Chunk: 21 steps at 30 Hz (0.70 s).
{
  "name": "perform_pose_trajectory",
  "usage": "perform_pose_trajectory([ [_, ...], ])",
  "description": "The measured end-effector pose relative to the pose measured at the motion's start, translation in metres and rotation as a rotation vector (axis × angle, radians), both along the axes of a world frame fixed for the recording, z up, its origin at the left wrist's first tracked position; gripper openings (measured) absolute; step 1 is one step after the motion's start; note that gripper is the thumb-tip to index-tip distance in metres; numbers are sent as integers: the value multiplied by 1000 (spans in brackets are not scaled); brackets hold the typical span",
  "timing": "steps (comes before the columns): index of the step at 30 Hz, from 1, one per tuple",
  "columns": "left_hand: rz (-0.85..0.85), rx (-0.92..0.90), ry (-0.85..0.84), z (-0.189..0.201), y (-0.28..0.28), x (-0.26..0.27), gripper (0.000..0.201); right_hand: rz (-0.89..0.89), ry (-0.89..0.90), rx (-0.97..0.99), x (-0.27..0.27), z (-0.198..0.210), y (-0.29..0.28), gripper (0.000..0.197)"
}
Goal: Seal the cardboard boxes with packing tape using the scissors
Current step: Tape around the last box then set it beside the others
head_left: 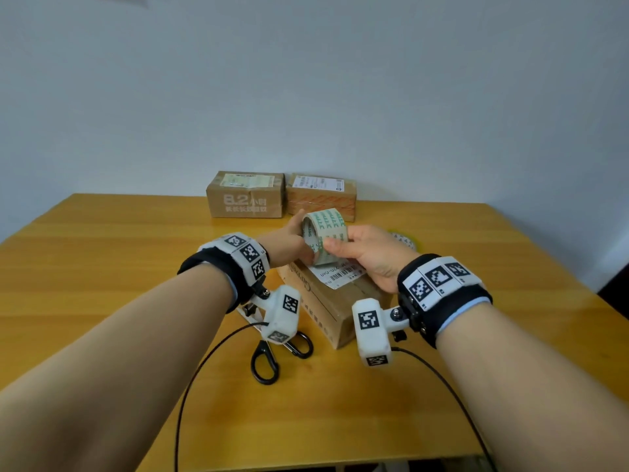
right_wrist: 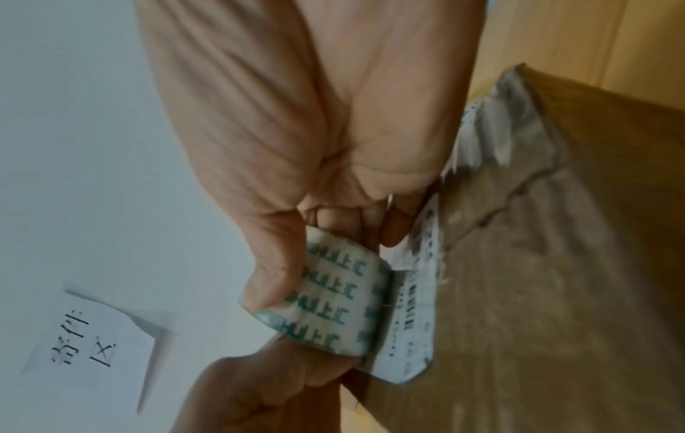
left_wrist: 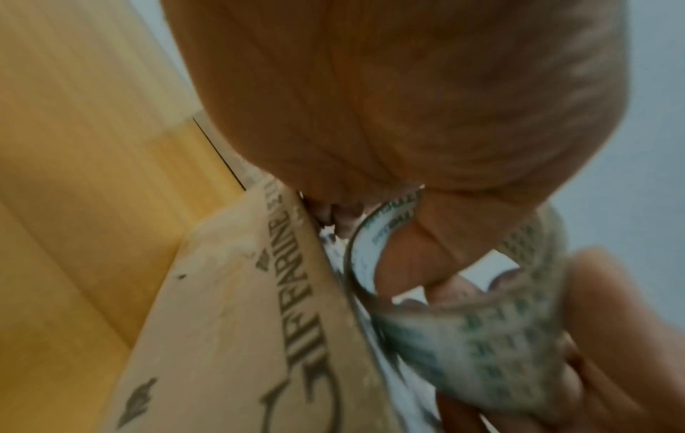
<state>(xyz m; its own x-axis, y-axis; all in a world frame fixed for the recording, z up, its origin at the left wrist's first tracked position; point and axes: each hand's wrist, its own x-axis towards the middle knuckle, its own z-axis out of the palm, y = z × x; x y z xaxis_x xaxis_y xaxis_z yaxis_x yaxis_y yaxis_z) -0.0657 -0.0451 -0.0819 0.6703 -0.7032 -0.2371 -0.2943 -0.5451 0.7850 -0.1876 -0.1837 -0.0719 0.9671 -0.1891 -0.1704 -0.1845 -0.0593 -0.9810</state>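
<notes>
Yellow wooden table point(head_left: 442, 369) against plain pale wall point(head_left: 306, 80), 3 cardboard boxes point(head_left: 245, 195)

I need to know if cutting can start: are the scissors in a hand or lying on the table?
Lying on the table: the scissors rest beside the near box, untouched.

Pale tape roll point(head_left: 325, 235) printed with green characters, brown cardboard boxes point(head_left: 245, 195), black-handled scissors point(head_left: 265, 364), yellow wooden table point(head_left: 102, 267).
</notes>
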Motion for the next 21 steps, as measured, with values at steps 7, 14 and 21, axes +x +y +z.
perform_pose_trajectory([
  [7,-125,327,-158,11,-7,-12,100,-4,36,-112,-20,17,-11,34],
  [14,-265,535,-366,12,-11,-14,108,-39,99,-168,-38,26,-14,38],
  [21,-307,607,-430,18,-10,-24,114,-106,154,-264,-50,36,-9,37],
])
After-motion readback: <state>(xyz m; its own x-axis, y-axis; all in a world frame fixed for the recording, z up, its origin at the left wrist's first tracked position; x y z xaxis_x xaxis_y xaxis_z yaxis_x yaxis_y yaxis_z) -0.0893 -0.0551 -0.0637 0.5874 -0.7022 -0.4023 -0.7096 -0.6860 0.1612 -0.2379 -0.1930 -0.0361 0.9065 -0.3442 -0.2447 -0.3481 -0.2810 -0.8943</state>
